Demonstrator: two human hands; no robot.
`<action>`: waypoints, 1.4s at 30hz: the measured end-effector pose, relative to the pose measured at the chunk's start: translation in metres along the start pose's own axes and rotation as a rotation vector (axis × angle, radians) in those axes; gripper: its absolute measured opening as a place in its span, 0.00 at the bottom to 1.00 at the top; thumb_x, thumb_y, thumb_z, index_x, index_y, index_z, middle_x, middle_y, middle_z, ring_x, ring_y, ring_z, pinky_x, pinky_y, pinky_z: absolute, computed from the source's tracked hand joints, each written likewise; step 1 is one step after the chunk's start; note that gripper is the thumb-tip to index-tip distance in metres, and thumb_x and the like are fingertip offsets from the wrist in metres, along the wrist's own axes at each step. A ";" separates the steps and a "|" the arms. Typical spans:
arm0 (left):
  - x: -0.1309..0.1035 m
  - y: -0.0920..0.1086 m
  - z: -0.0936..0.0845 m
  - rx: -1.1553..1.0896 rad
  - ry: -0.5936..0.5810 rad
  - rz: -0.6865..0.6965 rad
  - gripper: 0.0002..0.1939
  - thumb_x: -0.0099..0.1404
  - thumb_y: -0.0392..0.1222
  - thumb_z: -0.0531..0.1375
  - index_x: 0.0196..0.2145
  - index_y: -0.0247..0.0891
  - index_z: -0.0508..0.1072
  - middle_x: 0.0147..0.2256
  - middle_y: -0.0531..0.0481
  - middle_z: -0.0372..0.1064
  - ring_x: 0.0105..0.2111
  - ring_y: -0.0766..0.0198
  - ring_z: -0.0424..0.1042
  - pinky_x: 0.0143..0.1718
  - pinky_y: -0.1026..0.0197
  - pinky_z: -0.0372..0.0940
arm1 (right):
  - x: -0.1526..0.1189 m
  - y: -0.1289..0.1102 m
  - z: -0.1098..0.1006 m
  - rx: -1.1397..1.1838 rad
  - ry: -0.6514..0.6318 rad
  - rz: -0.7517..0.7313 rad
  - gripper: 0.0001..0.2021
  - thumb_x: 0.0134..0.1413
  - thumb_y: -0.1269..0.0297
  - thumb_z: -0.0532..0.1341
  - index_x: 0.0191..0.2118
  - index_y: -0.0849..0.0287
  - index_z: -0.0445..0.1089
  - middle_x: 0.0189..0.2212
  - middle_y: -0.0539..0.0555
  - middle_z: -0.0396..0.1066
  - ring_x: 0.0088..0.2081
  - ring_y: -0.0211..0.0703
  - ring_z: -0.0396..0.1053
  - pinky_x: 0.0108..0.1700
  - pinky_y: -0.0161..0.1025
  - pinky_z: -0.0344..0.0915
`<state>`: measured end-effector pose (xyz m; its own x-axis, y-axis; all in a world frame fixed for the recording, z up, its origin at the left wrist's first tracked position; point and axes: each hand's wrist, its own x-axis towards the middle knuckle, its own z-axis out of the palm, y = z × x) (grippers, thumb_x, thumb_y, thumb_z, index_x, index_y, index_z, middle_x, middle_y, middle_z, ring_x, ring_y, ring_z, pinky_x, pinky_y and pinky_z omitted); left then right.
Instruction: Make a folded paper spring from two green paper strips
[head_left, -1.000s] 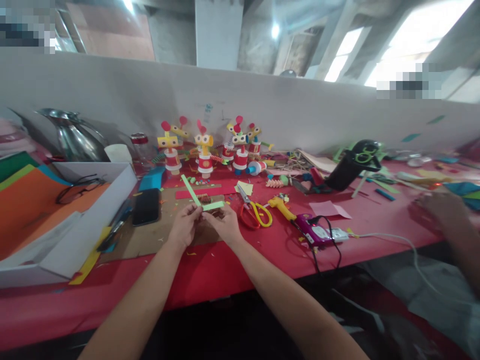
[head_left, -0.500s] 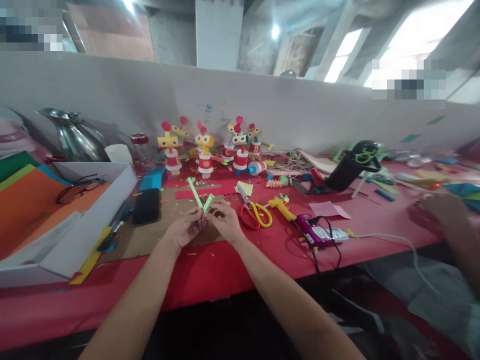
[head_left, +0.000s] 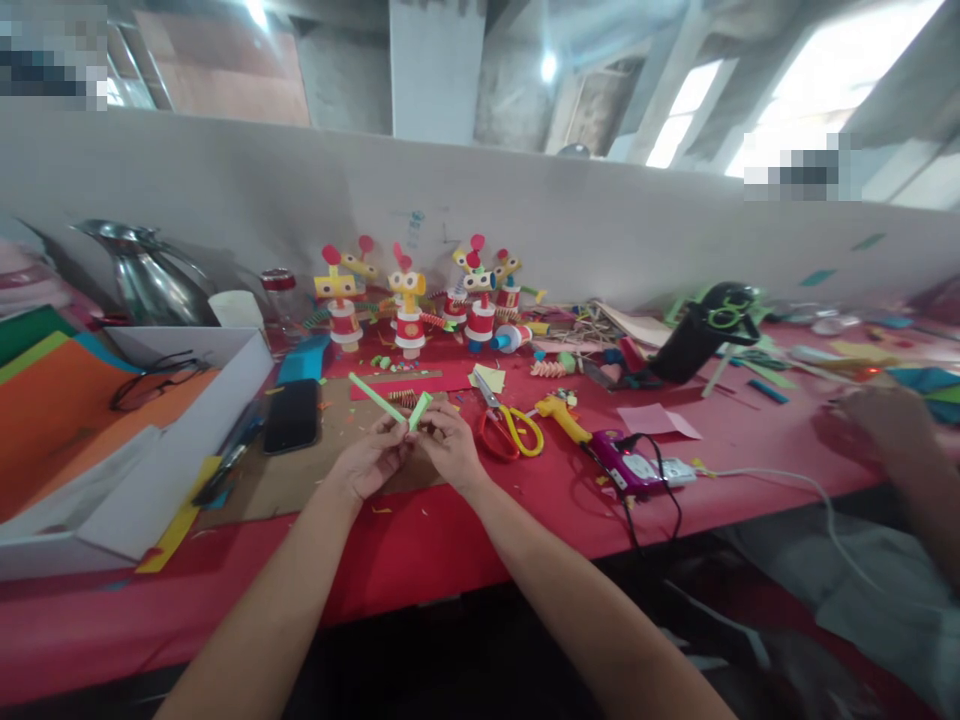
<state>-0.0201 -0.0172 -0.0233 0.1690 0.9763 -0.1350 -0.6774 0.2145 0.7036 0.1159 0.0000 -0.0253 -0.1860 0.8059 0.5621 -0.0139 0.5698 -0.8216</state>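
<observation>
Two light green paper strips meet at my fingertips over the brown cardboard (head_left: 262,488). My left hand (head_left: 375,458) is closed on the longer green strip (head_left: 375,397), which points up and to the left. The fingers of my right hand (head_left: 450,440) pinch the shorter, folded green strip (head_left: 420,408). Both hands touch where the strips join. Just beyond them lies a small coiled paper spring (head_left: 403,398). Scissors (head_left: 510,425) with red and yellow handles rest to the right of my right hand.
Paper figures (head_left: 409,300) stand at the back. On the left are a white box (head_left: 187,450) of coloured paper, a phone (head_left: 292,415) and a steel jug (head_left: 154,270). A yellow glue gun (head_left: 562,415), purple power strip (head_left: 637,465) and black container (head_left: 694,335) lie right. Another person's hand (head_left: 877,415) is far right.
The longer green strip has swung down to the left and now lies at a lower slant. Both my hands stay in nearly the same place, still holding the strips.
</observation>
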 end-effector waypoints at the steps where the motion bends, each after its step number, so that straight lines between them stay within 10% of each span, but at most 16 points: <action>1: 0.001 -0.001 -0.001 0.012 0.009 0.025 0.15 0.45 0.28 0.68 0.33 0.37 0.74 0.28 0.54 0.69 0.24 0.73 0.67 0.27 0.71 0.65 | 0.000 0.001 0.001 0.007 0.008 0.013 0.04 0.45 0.63 0.65 0.31 0.54 0.75 0.35 0.53 0.67 0.36 0.41 0.65 0.38 0.37 0.64; 14: 0.007 -0.008 -0.002 0.165 0.203 0.325 0.12 0.40 0.37 0.71 0.20 0.35 0.71 0.21 0.57 0.67 0.23 0.73 0.65 0.28 0.70 0.60 | -0.003 0.011 0.002 0.036 0.033 0.117 0.06 0.46 0.62 0.64 0.32 0.55 0.76 0.32 0.53 0.72 0.35 0.44 0.69 0.39 0.39 0.66; 42: 0.007 -0.010 0.006 0.262 0.233 0.358 0.18 0.40 0.37 0.70 0.30 0.35 0.71 0.24 0.55 0.71 0.24 0.69 0.68 0.30 0.65 0.62 | -0.001 0.011 0.003 0.308 0.100 0.397 0.11 0.45 0.57 0.63 0.31 0.59 0.74 0.25 0.49 0.71 0.26 0.37 0.65 0.31 0.34 0.61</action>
<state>-0.0078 -0.0129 -0.0266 -0.2260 0.9740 0.0158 -0.4559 -0.1201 0.8819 0.1127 0.0051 -0.0354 -0.1410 0.9707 0.1945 -0.2530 0.1546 -0.9550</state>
